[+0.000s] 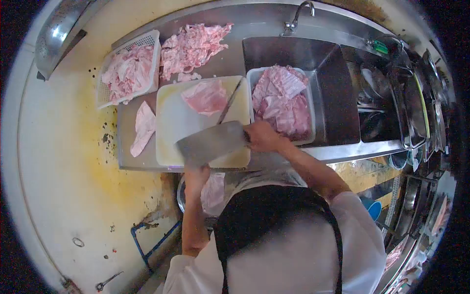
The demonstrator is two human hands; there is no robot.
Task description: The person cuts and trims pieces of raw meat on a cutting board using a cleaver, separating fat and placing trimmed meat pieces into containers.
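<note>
My right hand (263, 136) is wrapped round the handle of a cleaver (210, 144), whose wide blade is held over the front of a white cutting board (169, 122). My left hand (197, 174) is at the board's front edge, by the blade's left end. The blade covers its fingers, so their grip cannot be seen. Farther back on the board lies a pale pink piece of meat (205, 97). Beside it, a thin dark blade-like tool (230, 102) lies at a slant, its lower end behind the cleaver.
A white basket of meat (155, 59) stands at the back left, beside a heap of trimmings (193, 49). A strip of meat (143, 128) lies left of the board. Right of it, a tub of meat (312, 117) is in the sink (338, 73), below a faucet (293, 24).
</note>
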